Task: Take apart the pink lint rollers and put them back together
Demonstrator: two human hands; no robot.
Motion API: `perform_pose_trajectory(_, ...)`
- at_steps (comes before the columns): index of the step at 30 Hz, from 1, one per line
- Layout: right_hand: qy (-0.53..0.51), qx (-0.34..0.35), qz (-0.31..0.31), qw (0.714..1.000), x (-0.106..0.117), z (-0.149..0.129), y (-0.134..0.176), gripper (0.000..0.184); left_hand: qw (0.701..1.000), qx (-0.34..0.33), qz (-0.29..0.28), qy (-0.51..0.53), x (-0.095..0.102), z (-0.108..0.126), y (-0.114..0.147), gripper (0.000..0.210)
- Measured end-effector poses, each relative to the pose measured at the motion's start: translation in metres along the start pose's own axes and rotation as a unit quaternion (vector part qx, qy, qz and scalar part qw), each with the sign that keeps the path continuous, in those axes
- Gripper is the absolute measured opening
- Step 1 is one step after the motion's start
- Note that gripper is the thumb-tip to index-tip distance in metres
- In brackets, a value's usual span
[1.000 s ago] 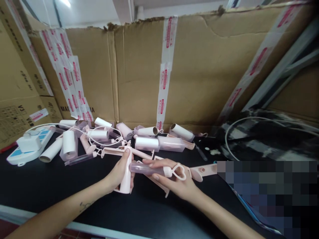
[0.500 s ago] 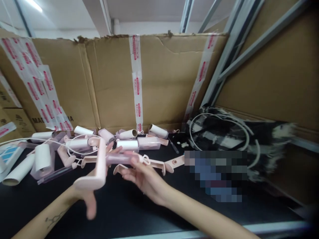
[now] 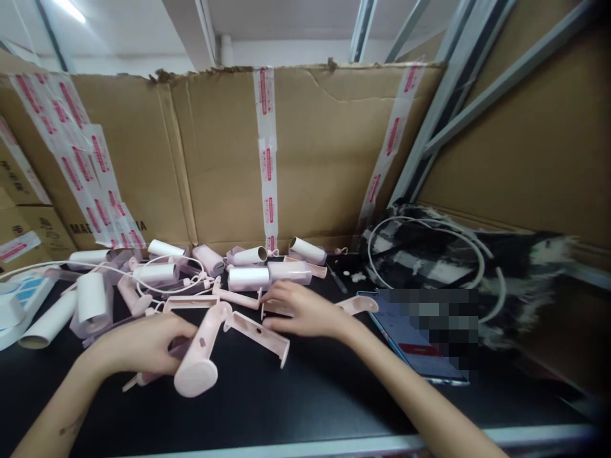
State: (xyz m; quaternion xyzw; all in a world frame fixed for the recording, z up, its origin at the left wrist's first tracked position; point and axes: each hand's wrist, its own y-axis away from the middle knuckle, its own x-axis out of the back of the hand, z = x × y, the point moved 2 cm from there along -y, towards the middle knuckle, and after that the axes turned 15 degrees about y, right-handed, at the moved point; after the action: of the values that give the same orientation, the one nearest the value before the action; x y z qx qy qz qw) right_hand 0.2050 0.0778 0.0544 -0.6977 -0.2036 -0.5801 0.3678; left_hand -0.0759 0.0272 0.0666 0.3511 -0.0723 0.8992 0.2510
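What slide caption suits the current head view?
Left hand at a pink holder, right hand at another pink piece, white rolls behind on a black tabletop.

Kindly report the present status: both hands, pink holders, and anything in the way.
Left hand holding pink holder. Right hand over second holder, grip unclear. Third holder between hands, possibly in the way.

A pink bracket (image 3: 196, 357) slants, round end (image 3: 195, 380) nearest.
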Motion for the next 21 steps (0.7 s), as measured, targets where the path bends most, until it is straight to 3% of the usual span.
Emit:
perform_pose_trajectory(2,0.052,0.016,0.001,0.999,-0.013,-0.016,-0.004,0.040,0.993,-0.012,-0.081,-0.081,-0.013,-0.003,-0.009,0.011)
perform_pose_trajectory(4,0.099,-0.006,0.010,0.995,-0.023,-0.018,-0.008,0.029,0.984,-0.028,-0.114,-0.130,-0.023,-0.005,-0.017,0.010)
perform_pose_trajectory(7,0.120,-0.038,0.011,0.992,-0.026,0.005,-0.009,0.023,0.988,-0.025,-0.096,-0.118,-0.031,-0.005,-0.026,0.014)
perform_pose_trajectory(12,0.106,-0.126,0.083,0.983,-0.008,0.068,-0.004,0.042,0.992,-0.042,-0.074,-0.094,-0.038,-0.005,-0.033,0.016)
perform_pose_trajectory(14,0.125,-0.149,0.078,0.978,-0.006,0.086,-0.004,0.048,0.992,-0.047,-0.073,-0.094,-0.039,-0.007,-0.035,0.022)
perform_pose_trajectory(18,0.135,-0.156,0.047,0.977,-0.013,0.105,-0.004,0.053,0.992,-0.056,-0.106,-0.050,-0.034,-0.010,-0.032,0.046)
perform_pose_trajectory(21,0.156,-0.174,0.059,0.970,-0.014,0.107,-0.003,0.050,0.990,-0.054,-0.128,-0.021,-0.027,-0.011,-0.030,0.041)
